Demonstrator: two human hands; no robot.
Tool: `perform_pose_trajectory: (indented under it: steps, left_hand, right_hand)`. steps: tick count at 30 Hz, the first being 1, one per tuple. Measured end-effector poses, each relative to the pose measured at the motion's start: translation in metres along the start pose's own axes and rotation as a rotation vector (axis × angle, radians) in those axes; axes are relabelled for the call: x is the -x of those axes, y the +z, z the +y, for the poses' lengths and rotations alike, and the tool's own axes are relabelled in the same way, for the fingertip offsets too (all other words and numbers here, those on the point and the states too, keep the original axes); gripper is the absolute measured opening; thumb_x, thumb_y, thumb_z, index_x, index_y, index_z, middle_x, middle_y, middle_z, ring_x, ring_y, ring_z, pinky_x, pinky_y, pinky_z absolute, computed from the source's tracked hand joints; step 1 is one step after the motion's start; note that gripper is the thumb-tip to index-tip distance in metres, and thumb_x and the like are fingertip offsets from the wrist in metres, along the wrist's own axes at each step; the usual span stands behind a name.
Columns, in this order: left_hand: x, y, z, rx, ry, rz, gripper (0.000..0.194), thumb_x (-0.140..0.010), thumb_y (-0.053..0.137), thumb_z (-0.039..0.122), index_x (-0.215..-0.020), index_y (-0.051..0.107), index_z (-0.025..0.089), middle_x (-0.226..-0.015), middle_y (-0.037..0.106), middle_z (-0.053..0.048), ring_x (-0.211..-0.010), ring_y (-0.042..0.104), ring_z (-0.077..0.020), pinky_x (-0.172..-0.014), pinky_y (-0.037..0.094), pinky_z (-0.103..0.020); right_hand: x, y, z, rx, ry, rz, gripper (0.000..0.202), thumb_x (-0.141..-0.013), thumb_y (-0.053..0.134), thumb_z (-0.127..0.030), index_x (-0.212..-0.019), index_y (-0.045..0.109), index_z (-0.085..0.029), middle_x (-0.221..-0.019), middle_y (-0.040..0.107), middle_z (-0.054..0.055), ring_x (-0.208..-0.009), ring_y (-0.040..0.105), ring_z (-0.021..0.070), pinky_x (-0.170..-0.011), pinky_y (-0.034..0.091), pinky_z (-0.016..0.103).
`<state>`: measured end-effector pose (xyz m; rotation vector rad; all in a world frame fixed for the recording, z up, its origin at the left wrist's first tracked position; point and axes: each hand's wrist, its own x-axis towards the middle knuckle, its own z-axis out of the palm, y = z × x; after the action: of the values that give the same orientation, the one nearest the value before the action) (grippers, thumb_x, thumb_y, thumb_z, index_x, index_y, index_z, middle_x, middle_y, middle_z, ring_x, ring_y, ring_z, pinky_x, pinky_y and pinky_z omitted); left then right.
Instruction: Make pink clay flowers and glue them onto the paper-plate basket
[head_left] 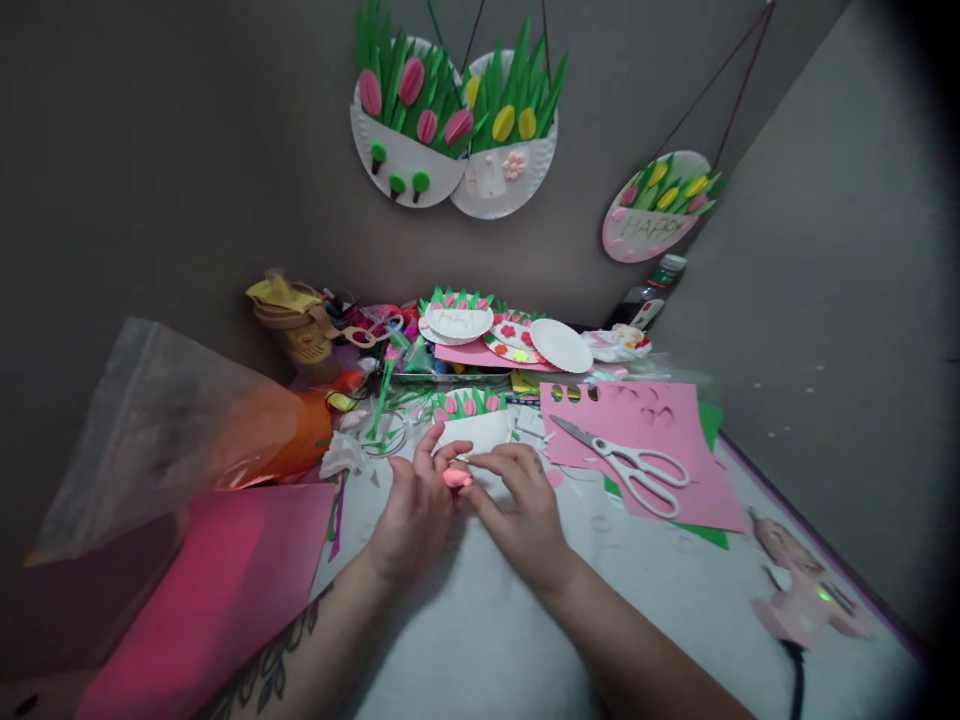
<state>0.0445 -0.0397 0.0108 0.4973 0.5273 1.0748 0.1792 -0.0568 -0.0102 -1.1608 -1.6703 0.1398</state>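
Note:
A small lump of pink modelling clay [454,478] is between my two hands, above the white tabletop. My left hand [416,505] cradles it, with the fingers curled and the thumb raised apart. From the other side, the thumb and index finger of my right hand [525,515] pinch at the lump's edge. Just beyond my fingertips lies a white paper plate piece [474,432] decorated with green paper leaves and pink paper tulips. My fingers hide its lower edge.
White-handled scissors [637,468] lie on pink paper [716,495] at right. A clear plastic bag [142,430] and pink sheets [247,570] occupy the left. Craft supplies, a cup [304,335] and a bottle [652,290] stand behind. Decorated plates [409,170] hang on the wall.

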Motion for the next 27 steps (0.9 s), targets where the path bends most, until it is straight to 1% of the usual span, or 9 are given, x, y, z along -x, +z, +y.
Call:
perform_pose_trajectory:
  steps: [3, 7, 12, 14, 16, 18, 22, 24, 27]
  left_hand:
    - [-0.002, -0.006, -0.005, -0.027, 0.029, -0.014, 0.066, -0.075, 0.054, 0.067, -0.126, 0.05, 0.027, -0.114, 0.056, -0.007, -0.086, 0.057, -0.0167, -0.074, 0.046, -0.029]
    - [-0.007, -0.014, -0.01, -0.143, 0.018, 0.031, 0.051, -0.075, 0.071, 0.039, -0.122, 0.053, 0.03, -0.107, 0.062, -0.005, -0.073, 0.058, -0.0113, -0.066, 0.045, -0.023]
    - [-0.011, -0.015, -0.006, -0.379, -0.014, 0.076, 0.02, -0.073, 0.073, 0.027, -0.086, 0.067, 0.013, -0.074, 0.064, -0.004, -0.064, 0.058, -0.0108, -0.061, 0.044, -0.02]
    - [-0.011, -0.014, -0.003, -0.412, 0.022, 0.091, 0.017, -0.073, 0.072, 0.028, -0.077, 0.065, 0.013, -0.067, 0.061, -0.002, -0.059, 0.056, -0.0104, -0.058, 0.045, -0.021]
    - [-0.012, -0.013, 0.001, -0.374, 0.029, 0.127, 0.016, -0.076, 0.07, 0.028, -0.077, 0.063, 0.014, -0.063, 0.058, -0.001, -0.055, 0.055, -0.011, -0.055, 0.046, -0.023]
    - [-0.013, -0.012, 0.005, -0.27, 0.015, 0.162, 0.013, -0.077, 0.068, 0.022, -0.086, 0.062, 0.015, -0.069, 0.058, -0.001, -0.055, 0.055, -0.0113, -0.053, 0.048, -0.024]
    - [-0.012, -0.007, 0.01, 0.04, -0.028, 0.125, 0.023, -0.078, 0.06, 0.013, -0.101, 0.059, 0.015, -0.077, 0.056, -0.001, -0.06, 0.056, -0.0099, -0.054, 0.048, -0.021]
    - [-0.011, -0.003, 0.011, 0.166, -0.069, 0.11, 0.019, -0.087, 0.052, 0.024, -0.102, 0.057, 0.014, -0.075, 0.054, -0.002, -0.063, 0.056, -0.0113, -0.055, 0.048, -0.021]
    - [-0.008, 0.003, 0.011, 0.224, -0.122, 0.146, 0.037, -0.094, 0.036, 0.042, -0.107, 0.055, 0.013, -0.079, 0.055, -0.006, -0.066, 0.057, -0.0137, -0.058, 0.05, -0.025]
  right_hand:
    - [-0.002, -0.002, 0.001, -0.007, -0.005, -0.043, 0.017, -0.086, 0.062, -0.021, -0.102, 0.069, -0.025, -0.091, 0.057, 0.004, -0.088, 0.054, 0.0185, -0.078, 0.047, 0.035]
    - [-0.002, -0.001, 0.004, -0.017, -0.027, -0.039, 0.014, -0.087, 0.059, -0.02, -0.095, 0.07, -0.025, -0.088, 0.057, 0.004, -0.087, 0.054, 0.0184, -0.077, 0.046, 0.035]
    - [-0.001, -0.001, 0.004, -0.023, -0.034, -0.048, 0.012, -0.086, 0.057, -0.016, -0.088, 0.067, -0.022, -0.088, 0.056, 0.004, -0.085, 0.054, 0.0184, -0.077, 0.046, 0.035]
    - [-0.003, -0.005, 0.003, -0.053, 0.001, 0.029, 0.009, -0.086, 0.056, -0.018, -0.085, 0.065, -0.021, -0.086, 0.055, 0.004, -0.084, 0.055, 0.0182, -0.076, 0.047, 0.035]
    - [-0.004, -0.009, 0.003, -0.078, 0.057, 0.165, 0.007, -0.087, 0.056, -0.02, -0.084, 0.062, -0.021, -0.087, 0.055, 0.004, -0.085, 0.055, 0.0186, -0.074, 0.047, 0.034]
    - [-0.004, -0.011, 0.003, -0.087, 0.076, 0.209, 0.007, -0.087, 0.057, -0.02, -0.089, 0.064, -0.021, -0.09, 0.056, 0.005, -0.087, 0.055, 0.0188, -0.075, 0.048, 0.035]
    - [0.003, 0.0, -0.003, -0.094, -0.067, -0.047, 0.025, -0.089, 0.054, -0.016, -0.111, 0.065, -0.025, -0.089, 0.058, 0.004, -0.086, 0.055, 0.0183, -0.076, 0.05, 0.036]
    - [0.007, 0.008, -0.008, -0.106, -0.143, -0.125, 0.031, -0.089, 0.053, -0.013, -0.116, 0.062, -0.024, -0.09, 0.062, 0.005, -0.088, 0.055, 0.0187, -0.078, 0.05, 0.037]
    - [0.009, 0.017, -0.015, -0.116, -0.194, -0.133, 0.032, -0.088, 0.053, -0.009, -0.116, 0.062, -0.023, -0.092, 0.067, 0.005, -0.092, 0.056, 0.0195, -0.082, 0.052, 0.038]
